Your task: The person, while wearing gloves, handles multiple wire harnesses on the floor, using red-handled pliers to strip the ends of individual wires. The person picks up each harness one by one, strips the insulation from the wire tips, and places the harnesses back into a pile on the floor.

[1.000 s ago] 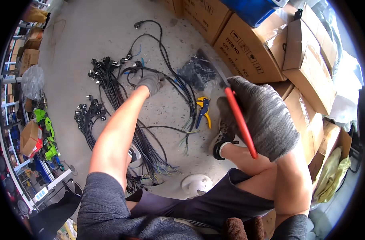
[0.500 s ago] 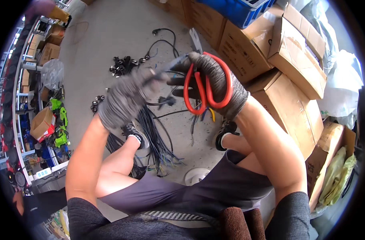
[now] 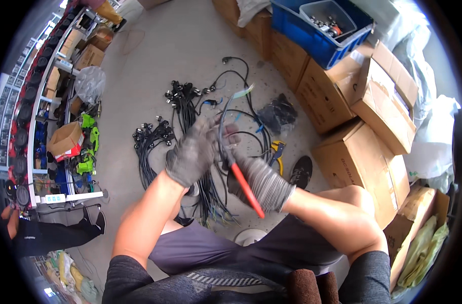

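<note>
Right hand (image 3: 261, 180), gloved, centre: wrapped on a red-handled tool (image 3: 247, 190), handle slanting near and right; working end lost among the fingers. Black cable (image 3: 223, 126) stands up between the hands, its far end stripped to thin coloured wires. Left hand (image 3: 190, 157), gloved, is at the cable, fingers bent but motion-blurred; cannot tell whether they have closed on it.

Floor beyond and beneath: large bundle of black plug cables (image 3: 183, 99), mid-part covered by left hand and forearm. Smaller plug cluster (image 3: 155, 133) to its left. Loose cable loops on the right, partly behind the hands. Yellow-and-blue pliers (image 3: 277, 149) just past right hand, near a dark shoe (image 3: 302, 171); dark plastic bag (image 3: 279, 114) farther off.

Right side crowded by stacked cartons (image 3: 360, 157); blue crate (image 3: 304, 43) far right, clear tub inside, small metallic contents indistinct. Left: shelving (image 3: 71, 196) with open carton (image 3: 66, 141) and green parts (image 3: 92, 139). Near left, another person's dark-trousered legs (image 3: 59, 234), upper body mostly cut off. Pale round object (image 3: 248, 236) between the knees, partly hidden by shorts.
</note>
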A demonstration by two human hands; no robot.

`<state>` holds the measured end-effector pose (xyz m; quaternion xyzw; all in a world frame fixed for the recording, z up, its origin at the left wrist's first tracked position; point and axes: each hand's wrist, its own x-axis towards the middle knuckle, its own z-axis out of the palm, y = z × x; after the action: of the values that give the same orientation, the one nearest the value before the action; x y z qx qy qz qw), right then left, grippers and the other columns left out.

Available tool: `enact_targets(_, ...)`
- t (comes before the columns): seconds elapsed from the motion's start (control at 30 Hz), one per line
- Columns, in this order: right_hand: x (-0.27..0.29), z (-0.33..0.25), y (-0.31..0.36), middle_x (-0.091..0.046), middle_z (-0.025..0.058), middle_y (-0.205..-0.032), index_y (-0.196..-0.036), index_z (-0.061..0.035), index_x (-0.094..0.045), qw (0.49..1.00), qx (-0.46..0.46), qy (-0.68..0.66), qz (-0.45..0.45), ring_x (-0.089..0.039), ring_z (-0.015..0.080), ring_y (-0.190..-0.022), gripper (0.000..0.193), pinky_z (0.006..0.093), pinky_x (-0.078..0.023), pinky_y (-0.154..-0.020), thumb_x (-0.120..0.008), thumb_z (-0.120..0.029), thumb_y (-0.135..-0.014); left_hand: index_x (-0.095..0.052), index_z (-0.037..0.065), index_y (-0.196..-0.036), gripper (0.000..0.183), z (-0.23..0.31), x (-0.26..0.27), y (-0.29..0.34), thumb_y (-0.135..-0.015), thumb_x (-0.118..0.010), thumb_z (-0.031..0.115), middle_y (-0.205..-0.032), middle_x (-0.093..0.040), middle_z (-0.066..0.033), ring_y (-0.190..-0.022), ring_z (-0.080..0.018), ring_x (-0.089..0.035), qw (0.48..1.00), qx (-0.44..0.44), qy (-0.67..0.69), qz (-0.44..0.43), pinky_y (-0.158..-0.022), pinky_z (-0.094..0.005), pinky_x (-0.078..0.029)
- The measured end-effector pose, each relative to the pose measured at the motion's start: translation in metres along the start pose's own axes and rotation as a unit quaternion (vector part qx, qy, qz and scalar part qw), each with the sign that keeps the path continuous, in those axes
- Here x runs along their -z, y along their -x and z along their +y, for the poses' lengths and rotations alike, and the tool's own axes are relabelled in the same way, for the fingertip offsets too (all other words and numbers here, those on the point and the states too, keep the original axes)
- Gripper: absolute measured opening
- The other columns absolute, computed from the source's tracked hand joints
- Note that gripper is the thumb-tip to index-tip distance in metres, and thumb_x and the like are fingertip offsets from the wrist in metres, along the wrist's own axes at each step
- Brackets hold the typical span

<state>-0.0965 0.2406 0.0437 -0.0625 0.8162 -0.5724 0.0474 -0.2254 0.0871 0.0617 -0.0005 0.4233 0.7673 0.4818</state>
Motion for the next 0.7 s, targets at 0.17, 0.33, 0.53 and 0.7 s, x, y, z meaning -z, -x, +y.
enact_targets(0.17, -0.036, -0.007, 0.014, -0.061, 0.0256, -0.069, -0.103, 0.0007, -0.049, 0.985, 0.007, 0.093, -0.144, -0.063, 0.0457, -0.07, 0.03, 0.0514, -0.048, -0.058, -0.066, -0.018, -0.086, -0.057, 0.005, -0.123, 0.031, 0.034, 0.029, -0.007, -0.102, -0.051, 0.026, -0.096, -0.064, -0.0067, -0.064, -0.0103, -0.055, 0.981, -0.086, -0.049, 0.169, -0.051, -0.0234, -0.045)
enact_targets(0.33, -0.057, 0.014, 0.031, -0.062, 0.025, -0.071, -0.101, 0.0016, -0.051, 0.971, 0.011, 0.12, -0.205, -0.064, 0.0446, -0.071, 0.028, 0.0514, -0.049, -0.062, -0.062, -0.022, -0.09, -0.061, 0.009, -0.119, 0.024, 0.07, 0.037, 0.01, -0.1, -0.055, 0.022, -0.081, -0.059, 0.0008, -0.052, -0.0039, -0.042, 0.966, -0.178, -0.074, 0.171, -0.039, -0.0168, -0.029)
enact_targets(0.53, -0.053, 0.039, 0.024, -0.064, 0.0147, -0.079, -0.104, -0.0054, -0.056, 0.981, 0.036, 0.079, -0.171, -0.067, 0.0329, -0.071, 0.026, 0.0401, -0.051, -0.061, -0.066, -0.026, -0.09, -0.061, 0.01, -0.104, 0.015, 0.069, 0.026, 0.029, -0.1, -0.056, 0.024, -0.079, -0.058, -0.0007, -0.055, -0.0027, -0.044, 0.943, -0.233, -0.141, 0.19, -0.041, -0.0167, -0.031)
enact_targets(0.7, -0.027, 0.036, -0.018, -0.063, 0.0145, -0.087, -0.111, 0.0003, -0.057, 0.973, 0.028, -0.222, 0.063, -0.063, 0.0229, -0.079, 0.03, 0.0338, -0.052, -0.071, -0.069, -0.003, -0.083, -0.059, 0.009, -0.102, 0.016, 0.055, 0.013, 0.033, -0.1, -0.056, 0.025, -0.082, -0.06, -0.0034, -0.057, -0.0034, -0.045, 0.954, -0.224, -0.138, 0.145, -0.044, -0.0176, -0.035)
